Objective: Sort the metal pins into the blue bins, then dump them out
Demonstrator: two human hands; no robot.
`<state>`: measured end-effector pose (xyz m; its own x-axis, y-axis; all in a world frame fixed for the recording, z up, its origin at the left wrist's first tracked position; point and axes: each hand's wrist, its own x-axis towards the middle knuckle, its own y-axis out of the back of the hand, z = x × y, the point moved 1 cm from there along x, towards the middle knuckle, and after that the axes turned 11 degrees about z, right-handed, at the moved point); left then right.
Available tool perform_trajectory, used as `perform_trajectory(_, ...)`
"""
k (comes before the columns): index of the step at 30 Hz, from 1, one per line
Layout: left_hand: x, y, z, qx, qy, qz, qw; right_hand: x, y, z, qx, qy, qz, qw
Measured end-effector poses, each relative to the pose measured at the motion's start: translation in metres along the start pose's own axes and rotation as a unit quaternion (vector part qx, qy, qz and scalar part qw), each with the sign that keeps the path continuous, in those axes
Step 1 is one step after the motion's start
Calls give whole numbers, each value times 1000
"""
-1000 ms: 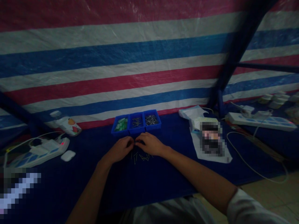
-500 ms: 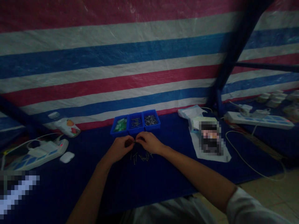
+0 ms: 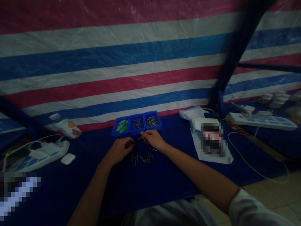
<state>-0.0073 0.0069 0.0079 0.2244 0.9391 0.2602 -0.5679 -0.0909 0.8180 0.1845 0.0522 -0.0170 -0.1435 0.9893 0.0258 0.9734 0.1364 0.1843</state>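
Observation:
My right hand (image 3: 152, 138) is closed on a thin metal screw (image 3: 140, 137), which sticks out from the fingertips towards the left. My left hand (image 3: 119, 150) is just left of it, fingers curled and thumb near the index finger; what it holds, if anything, is too dark to make out. Several loose screws (image 3: 145, 158) lie scattered on the blue tabletop below the hands. Behind the hands, three joined blue bins stand in a row: a left bin (image 3: 113, 134) with green packets, a middle bin (image 3: 137, 132) with long screws, and a right bin (image 3: 153, 128) with many small metal pieces.
At left are a white power strip (image 3: 50, 158), a small white case (image 3: 68, 158) and a clear bottle (image 3: 70, 129). To the right, a tissue pack (image 3: 196, 125) rests on white paper, with another power strip (image 3: 263, 121) and a loose cable (image 3: 244, 169) beyond.
My hands have parted: the right moved slightly right and up with the screw, while the left stayed nearly in place. A screw now shows on the table below the right hand.

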Motion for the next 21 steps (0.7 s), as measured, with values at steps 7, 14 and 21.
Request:
perform_trajectory(7, 1, -1, 2, -26, -2, 31, 999, -5, -2, -2, -40, 111, 2, 993)
perform_trajectory(14, 0, 0, 5, -78, -2, 108, 991, -11, -5, 0, -122, 181, -60, 974)
perform_trajectory(21, -1, 0, 9, -107, 7, 127, 986, -11, -4, -3, -89, 146, -75, 982)
